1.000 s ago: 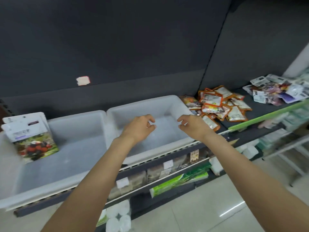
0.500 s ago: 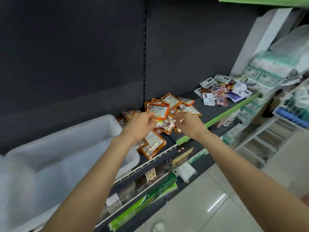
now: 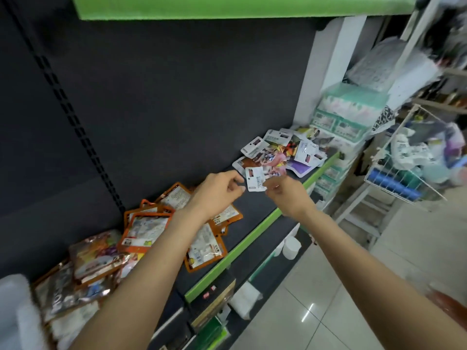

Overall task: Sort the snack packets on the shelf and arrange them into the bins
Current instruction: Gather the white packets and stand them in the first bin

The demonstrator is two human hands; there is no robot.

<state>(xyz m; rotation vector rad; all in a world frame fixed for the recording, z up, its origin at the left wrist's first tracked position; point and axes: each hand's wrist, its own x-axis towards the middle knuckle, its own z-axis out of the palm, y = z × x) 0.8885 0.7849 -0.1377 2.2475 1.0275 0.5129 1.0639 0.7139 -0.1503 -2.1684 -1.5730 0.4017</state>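
A small white-topped snack packet lies at the near edge of a pile of similar colourful packets on the dark shelf. My right hand pinches its lower right edge. My left hand hovers just left of it, fingers loosely curled with nothing in them, one fingertip close to the packet. Under my left forearm lie several orange-rimmed packets, and further left several brown foil packets. Only a corner of a white bin shows at the bottom left.
The shelf has a green front strip and a dark back panel. Stacked tissue packs stand past its right end, with a white wire basket of goods beyond. Lower shelves hold boxes. Tiled floor lies at the right.
View and both hands swung right, from over the bins, past the orange packets, to the white-topped pile. My right hand has taken hold of a white-topped packet.
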